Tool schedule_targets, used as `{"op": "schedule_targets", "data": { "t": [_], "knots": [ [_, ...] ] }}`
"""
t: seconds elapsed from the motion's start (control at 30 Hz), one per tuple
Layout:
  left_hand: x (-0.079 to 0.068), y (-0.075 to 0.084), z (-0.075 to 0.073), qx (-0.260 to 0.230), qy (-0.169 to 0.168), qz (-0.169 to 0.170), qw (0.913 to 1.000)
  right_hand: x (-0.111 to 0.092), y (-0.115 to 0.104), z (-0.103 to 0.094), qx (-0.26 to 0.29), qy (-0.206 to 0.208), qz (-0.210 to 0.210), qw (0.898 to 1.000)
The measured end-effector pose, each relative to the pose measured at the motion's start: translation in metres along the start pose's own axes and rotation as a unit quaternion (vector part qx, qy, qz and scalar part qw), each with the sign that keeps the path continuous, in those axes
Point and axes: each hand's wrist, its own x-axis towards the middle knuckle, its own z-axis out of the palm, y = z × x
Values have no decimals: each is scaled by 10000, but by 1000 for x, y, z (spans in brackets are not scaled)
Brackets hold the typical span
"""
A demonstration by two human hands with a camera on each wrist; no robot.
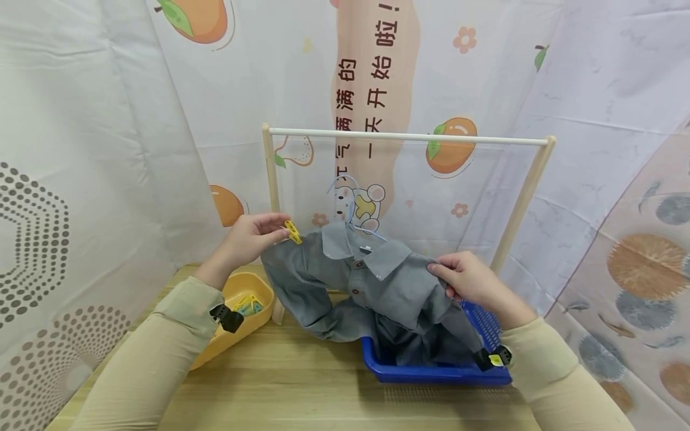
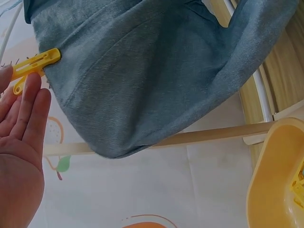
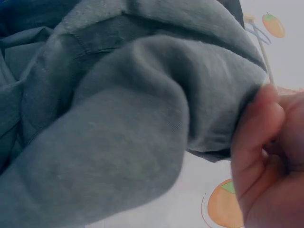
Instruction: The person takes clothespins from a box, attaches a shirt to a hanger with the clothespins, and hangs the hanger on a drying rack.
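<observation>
A grey-blue collared shirt is on a light-blue wire hanger, whose hook stands free below the rail. My left hand pinches a yellow clothespin between thumb and fingers. In the left wrist view the tip of the clothespin is on the shirt's shoulder edge, with the other fingers held fairly straight. My right hand grips the opposite shoulder of the shirt, thumb on top. The right wrist view shows the bunched sleeve hanging beside that hand. The shirt's lower part lies in a blue basket.
A rack with a white rail and wooden posts stands behind the shirt. At the left a yellow bin holds several clothespins. All stand on a wooden table, with printed curtains around it.
</observation>
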Motion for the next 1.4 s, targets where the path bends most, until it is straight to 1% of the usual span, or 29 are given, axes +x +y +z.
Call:
{"op": "schedule_targets", "data": {
  "t": [0.07, 0.1, 0.17, 0.23, 0.33, 0.4, 0.43, 0.5, 0.6, 0.77, 0.9, 1.1, 1.2, 1.4],
  "knots": [
    [-1, -1, -1, -30, -10, -12, 10000, -1, -1, 1, -353, 232, -124, 9990],
    [-1, -2, -1, -63, -1, -14, 10000, -1, -1, 2, -548, 373, -254, 9975],
    [-2, -5, -3, -158, 37, -19, 9999, 0, 0, 3, -929, 707, -530, 9917],
    [-3, -7, -6, -282, 86, 14, 9996, 0, 2, 2, -1305, 1067, -912, 9815],
    [-5, -9, -10, -468, 198, 105, 9987, 1, 5, 0, -1705, 1547, -1439, 9624],
    [-8, -10, -15, -527, 273, 189, 9981, 1, 7, -1, -1888, 1807, -1688, 9504],
    [-9, -10, -17, -506, 315, 219, 9980, 1, 8, -2, -1930, 1901, -1776, 9461],
    [-12, -10, -21, -436, 393, 246, 9980, 0, 9, -4, -1973, 2039, -1906, 9398],
    [-17, -9, -29, -360, 464, 231, 9980, 0, 9, -6, -2011, 2153, -2035, 9337],
    [-20, -5, -40, -247, 556, 247, 9978, -2, 9, -9, -2077, 2290, -2175, 9258],
    [-22, -3, -48, 107, 653, 147, 9977, -4, 9, -11, -2174, 2369, -2179, 9215],
    [-28, -3, -58, 594, 779, -39, 9952, -6, 12, -13, -2228, 2295, -2089, 9242],
    [-32, -7, -63, 829, 822, -86, 9931, -7, 13, -14, -2261, 2283, -2085, 9237],
    [-42, -16, -72, 1147, 863, -218, 9894, -8, 15, -14, -2225, 2299, -2078, 9244]
  ]
}}
